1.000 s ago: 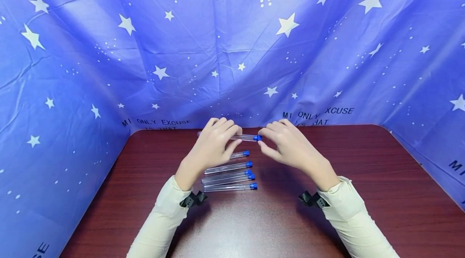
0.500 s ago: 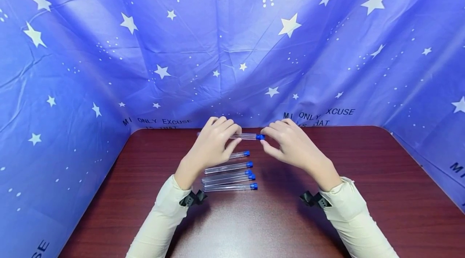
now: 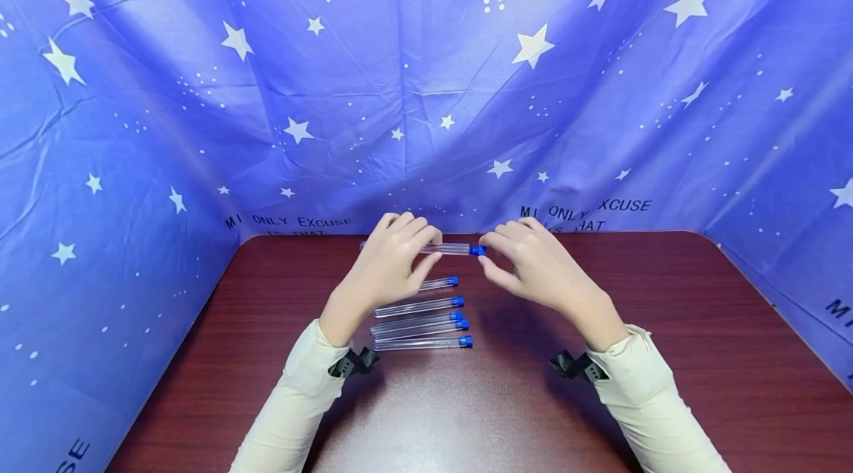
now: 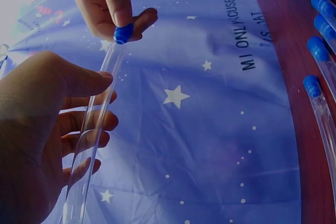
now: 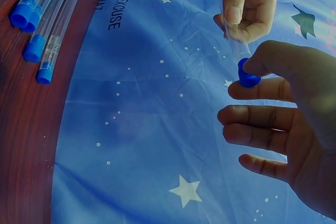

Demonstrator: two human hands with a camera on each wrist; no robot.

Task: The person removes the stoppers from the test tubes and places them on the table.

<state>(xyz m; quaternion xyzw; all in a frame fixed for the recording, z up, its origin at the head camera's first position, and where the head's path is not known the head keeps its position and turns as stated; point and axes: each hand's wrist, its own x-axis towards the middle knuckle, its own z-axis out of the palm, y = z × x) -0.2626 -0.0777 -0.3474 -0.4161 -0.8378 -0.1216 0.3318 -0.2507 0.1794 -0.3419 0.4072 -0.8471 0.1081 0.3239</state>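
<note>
Raised over the far part of the table, a clear test tube (image 3: 456, 249) lies roughly level between both hands in the head view. My left hand (image 3: 395, 255) pinches its body between thumb and fingers; the left wrist view shows the tube (image 4: 94, 114) running across the fingers. At the tube's mouth is a blue cap (image 5: 248, 73), which my right hand (image 3: 533, 264) pinches between thumb and index finger. The other right fingers extend below the cap in the right wrist view. Nearer to me lie several capped test tubes (image 3: 418, 307), blue ends to the right, one partly behind my left hand.
The dark red wooden table (image 3: 600, 399) ends at a blue curtain (image 3: 346, 88) printed with white stars and lettering, which also hangs on both sides. Black wrist cameras (image 3: 353, 363) sit at the pale sleeve cuffs (image 3: 633, 354).
My right hand and the blue cap have shifted slightly to the right. The left hand stays nearly in place on the tube; the tubes on the table have not moved.
</note>
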